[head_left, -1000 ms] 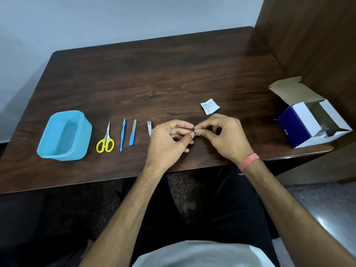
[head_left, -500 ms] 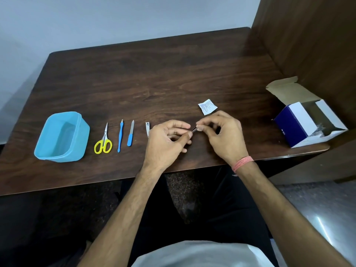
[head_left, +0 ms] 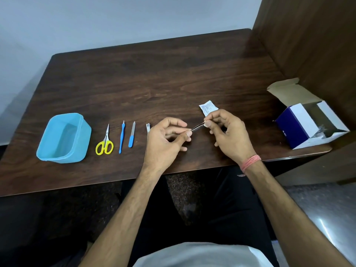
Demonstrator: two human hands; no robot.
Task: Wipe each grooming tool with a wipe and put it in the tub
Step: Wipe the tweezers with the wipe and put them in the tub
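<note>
Item in hand: tweezers (head_left: 196, 127), my left hand (head_left: 165, 140) pinching one end, my right hand (head_left: 227, 132) pinching the wipe (head_left: 207, 123), now slid out to the tip, hands drawn apart; wiping near done, tub (head_left: 63, 138) empty at desk's (head_left: 154, 83) left.

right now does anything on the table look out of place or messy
Little stands out. A torn white sachet lies loose on the table behind the right hand, and the blue box at the right edge lies on its side, flap open. The remaining tools sit in a tidy row beside the blue tub.
</note>
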